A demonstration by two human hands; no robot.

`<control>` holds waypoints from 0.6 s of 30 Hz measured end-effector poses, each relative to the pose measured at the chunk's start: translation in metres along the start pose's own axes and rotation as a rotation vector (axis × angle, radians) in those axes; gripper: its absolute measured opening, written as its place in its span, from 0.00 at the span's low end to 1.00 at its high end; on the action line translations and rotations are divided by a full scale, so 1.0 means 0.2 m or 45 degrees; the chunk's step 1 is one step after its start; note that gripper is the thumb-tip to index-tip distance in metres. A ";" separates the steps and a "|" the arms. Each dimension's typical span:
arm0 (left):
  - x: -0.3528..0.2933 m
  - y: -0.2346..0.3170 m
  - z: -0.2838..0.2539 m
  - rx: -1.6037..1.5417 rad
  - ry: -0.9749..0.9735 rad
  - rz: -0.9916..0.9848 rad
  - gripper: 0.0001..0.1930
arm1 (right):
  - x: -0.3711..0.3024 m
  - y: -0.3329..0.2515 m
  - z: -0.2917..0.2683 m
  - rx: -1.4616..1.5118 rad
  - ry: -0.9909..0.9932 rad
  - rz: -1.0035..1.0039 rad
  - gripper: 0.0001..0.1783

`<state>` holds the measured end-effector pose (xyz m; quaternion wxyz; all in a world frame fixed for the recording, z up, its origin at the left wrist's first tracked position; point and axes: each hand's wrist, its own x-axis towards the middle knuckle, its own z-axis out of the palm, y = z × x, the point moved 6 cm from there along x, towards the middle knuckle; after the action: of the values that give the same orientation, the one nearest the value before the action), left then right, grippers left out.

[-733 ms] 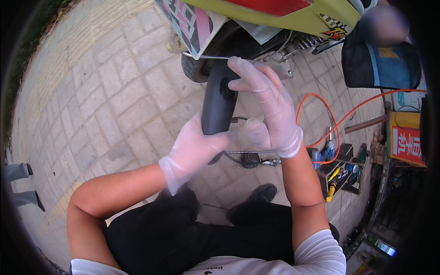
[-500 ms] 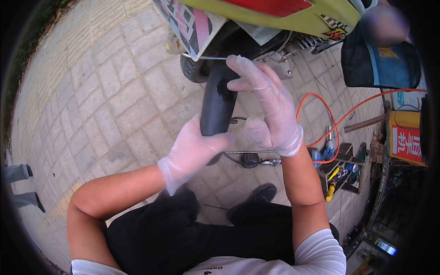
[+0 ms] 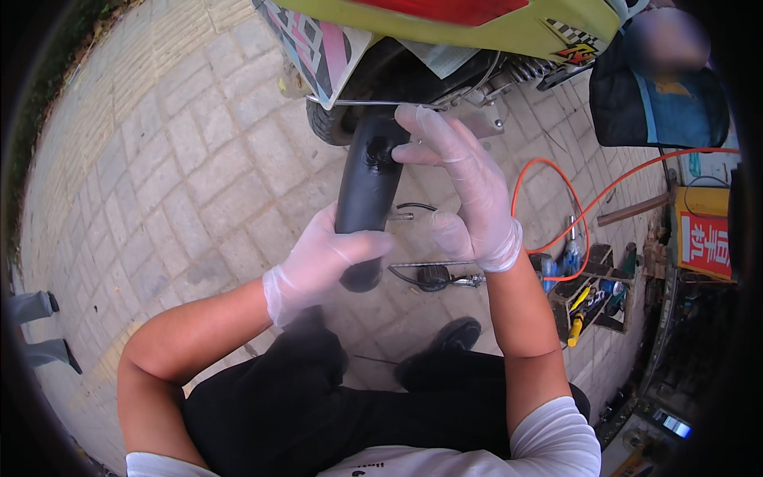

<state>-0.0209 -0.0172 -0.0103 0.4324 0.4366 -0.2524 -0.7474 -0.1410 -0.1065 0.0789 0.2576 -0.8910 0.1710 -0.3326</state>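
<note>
The left hand [image 3: 322, 262], in a thin clear glove, is closed around the lower part of a black inner tube [image 3: 367, 191], thumb laid across the front of it. The tube is held up in front of the chest, rising from that grip toward the scooter [image 3: 445, 24] above; a glossy wet patch [image 3: 380, 151] is seen on its upper part. The right hand [image 3: 465, 187], gloved the same way, is open with the fingers [image 3: 433, 131] stretched out and held together; the fingertips are touching the tube just beside the wet patch, and nothing is gripped by it. The heels of both hands are close together near the middle of the view.

Behind the tube a dark tyre [image 3: 326, 123] is partly hidden under the yellow-green body of the scooter, whose side panel carries pink, black and white shapes. A valve stem [image 3: 401, 215] is seen sticking out from the tube's right side. Below the hands a small black wheel-like part with a metal rod [image 3: 437, 277] is lying on the paving [image 3: 159, 175], which is made of grey stone blocks.

To the right an orange hose [image 3: 548, 199] is looped across the ground, and an open toolbox [image 3: 588, 294] with screwdrivers is set near it. Black trousers and a black shoe [image 3: 453, 334] are seen beneath the forearms. At the far left edge another person's shoes [image 3: 40, 326] are just visible
</note>
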 end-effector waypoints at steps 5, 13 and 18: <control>0.00 0.00 0.02 -0.187 -0.076 -0.070 0.21 | -0.01 0.00 0.02 0.022 0.035 -0.012 0.50; 0.00 0.00 0.03 -0.218 -0.086 -0.092 0.22 | -0.03 -0.03 0.01 -0.037 -0.036 -0.061 0.47; -0.01 0.02 0.04 -0.030 0.082 -0.011 0.21 | -0.02 -0.04 0.05 -0.255 -0.135 -0.167 0.45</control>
<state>-0.0255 -0.0182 -0.0032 0.4421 0.4565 -0.2274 -0.7378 -0.1352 -0.0939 0.0751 0.1539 -0.9378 0.1310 -0.2824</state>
